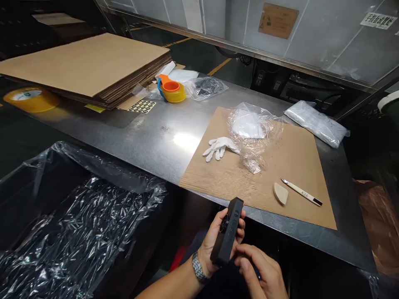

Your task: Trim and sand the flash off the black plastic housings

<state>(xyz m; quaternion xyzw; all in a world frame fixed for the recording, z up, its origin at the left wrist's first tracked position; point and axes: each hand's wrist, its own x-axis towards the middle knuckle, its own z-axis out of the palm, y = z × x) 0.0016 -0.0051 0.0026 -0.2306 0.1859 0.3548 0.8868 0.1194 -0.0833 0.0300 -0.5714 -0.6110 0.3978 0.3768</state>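
Inspection step, by judgement: the left hand (215, 238) grasps the black device (227, 231) upright at 6 o'clock, just off the table edge (280, 230), while the right hand (262, 274) pinches its lower end; the next move likely calls for a steady hold while turning it.

Your left hand (215, 238) grips a slim black device (227, 230) below the edge of the steel table (149, 133), while your right hand (263, 272) touches its lower end. On the cardboard sheet (289, 166) lie a white glove (220, 147), a crumpled clear plastic bag (254, 133), a craft knife (301, 192) and a small beige wedge (280, 193).
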